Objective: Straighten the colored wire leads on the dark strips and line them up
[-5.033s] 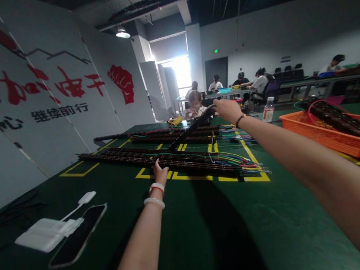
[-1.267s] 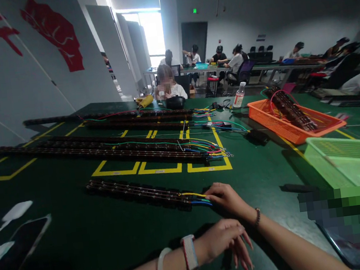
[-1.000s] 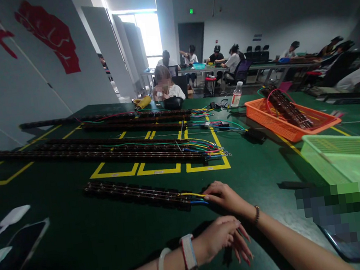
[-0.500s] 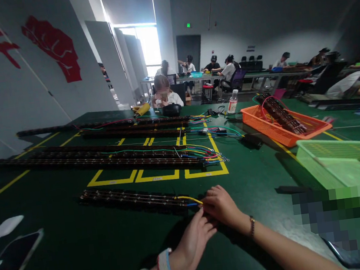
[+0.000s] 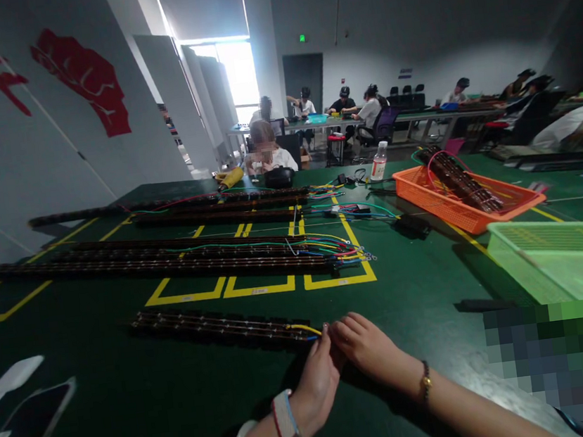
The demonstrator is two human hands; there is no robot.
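Note:
A short dark bundle of strips (image 5: pixel 220 326) lies on the green table, with a yellow wire (image 5: pixel 305 328) and a blue wire coming out of its right end. My left hand (image 5: pixel 318 375), wearing a watch and a white bangle, pinches the wire ends between thumb and fingers. Against it, my right hand (image 5: pixel 362 341) has its fingers curled closed at the same wires; its fingertips are partly hidden. Behind them, longer dark strip bundles (image 5: pixel 169 262) lie with colored wires and ring terminals at their right ends.
An orange basket (image 5: pixel 411 200) holding dark strips and a green basket (image 5: pixel 509 255) stand at the right. A bottle (image 5: pixel 379 163) and black pouch (image 5: pixel 279 177) are at the back. A white object (image 5: pixel 17 375) lies left. People sit beyond.
My left hand has moved up and its fingers have closed in at the wires beside my right hand. Less of the yellow and blue wires shows. The view has shifted slightly.

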